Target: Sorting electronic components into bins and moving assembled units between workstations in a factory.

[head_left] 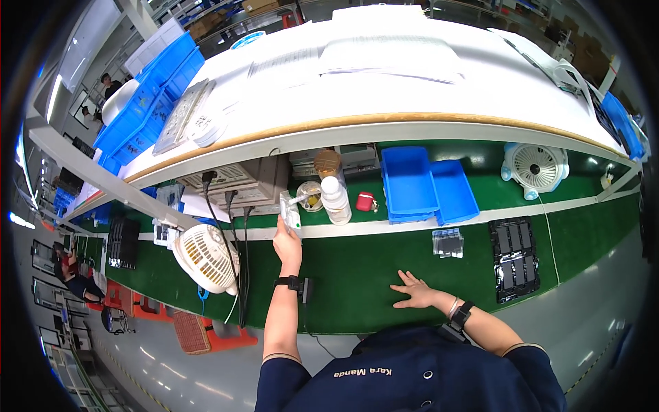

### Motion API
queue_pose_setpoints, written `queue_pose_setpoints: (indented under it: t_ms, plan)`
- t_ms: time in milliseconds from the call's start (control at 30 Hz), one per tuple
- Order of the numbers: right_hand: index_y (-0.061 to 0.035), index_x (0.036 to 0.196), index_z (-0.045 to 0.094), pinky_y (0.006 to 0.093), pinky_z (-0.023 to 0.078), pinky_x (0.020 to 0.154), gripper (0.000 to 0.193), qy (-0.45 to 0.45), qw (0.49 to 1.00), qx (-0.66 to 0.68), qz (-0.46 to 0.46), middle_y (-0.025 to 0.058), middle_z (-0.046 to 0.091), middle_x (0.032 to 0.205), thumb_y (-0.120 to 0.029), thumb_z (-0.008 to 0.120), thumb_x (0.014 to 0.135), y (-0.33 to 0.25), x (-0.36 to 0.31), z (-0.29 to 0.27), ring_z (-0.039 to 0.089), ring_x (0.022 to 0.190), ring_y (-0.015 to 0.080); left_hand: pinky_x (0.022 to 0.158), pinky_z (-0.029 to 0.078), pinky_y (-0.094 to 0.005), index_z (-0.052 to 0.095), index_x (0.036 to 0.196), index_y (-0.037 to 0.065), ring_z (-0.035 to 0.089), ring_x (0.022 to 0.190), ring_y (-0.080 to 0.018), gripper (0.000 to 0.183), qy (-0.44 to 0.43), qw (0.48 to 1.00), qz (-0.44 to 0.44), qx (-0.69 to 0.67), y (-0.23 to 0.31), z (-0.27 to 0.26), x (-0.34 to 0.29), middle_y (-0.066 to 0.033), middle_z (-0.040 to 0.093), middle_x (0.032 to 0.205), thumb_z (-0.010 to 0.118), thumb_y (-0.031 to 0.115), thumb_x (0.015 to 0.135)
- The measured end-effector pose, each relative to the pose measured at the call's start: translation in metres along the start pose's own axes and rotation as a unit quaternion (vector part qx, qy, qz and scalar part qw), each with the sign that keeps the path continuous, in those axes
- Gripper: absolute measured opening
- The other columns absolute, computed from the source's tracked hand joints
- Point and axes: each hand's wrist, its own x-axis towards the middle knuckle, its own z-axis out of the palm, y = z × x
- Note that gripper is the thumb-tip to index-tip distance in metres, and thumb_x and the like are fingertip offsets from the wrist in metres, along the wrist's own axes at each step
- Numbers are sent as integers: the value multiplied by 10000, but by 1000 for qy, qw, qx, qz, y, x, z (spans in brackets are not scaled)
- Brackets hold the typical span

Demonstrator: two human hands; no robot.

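Note:
My left hand (287,246) reaches forward to the front edge of the shelf, its fingers closed on the lower end of a small white-and-green item (292,211) whose kind I cannot make out. Just right of that item stand a clear round container (310,196) with something yellowish in it and a white plastic bottle (336,202). My right hand (414,292) is over the green bench mat (357,275), fingers spread and nothing in them. Ahead and to its right lies a small stack of dark flat pieces in clear bags (448,244).
A black tray of dark rectangular pieces (515,259) lies at the right. Blue bins (410,180), a red case (366,201) and a fan (536,168) sit under the white upper shelf (288,103). Another fan (206,258) and hanging black cables (245,275) are left of my left arm.

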Motion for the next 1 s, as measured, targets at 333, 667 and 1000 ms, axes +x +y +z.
queue_pose_setpoints:
  t_ms: [333,667,1000]
  plan:
    - [-200,1386,292,510,81,1063,742,-80,996,-25,-22,168,-71,1471,-593,505,794,4,-1,-15,-74,1361,307,653,488,-460,387,1273,64,598,738,-390,500,-49,993,-8,104,-18,39,14,-203,584,963,475,-11,787]
    - [-204,1388,286,498,77,1065,738,-90,995,-36,-21,165,-84,1470,-582,510,796,3,-3,-17,-88,1361,299,615,491,-457,335,1301,98,596,704,-387,608,-49,993,13,106,10,37,29,-150,467,1191,555,87,735]
    - [-225,1384,294,508,88,1062,715,-78,996,-25,-26,162,-87,1470,-566,522,798,6,-4,-15,-81,1361,300,710,486,-450,319,1301,117,611,816,-369,620,-120,984,-85,105,10,39,57,-196,623,921,592,188,749]
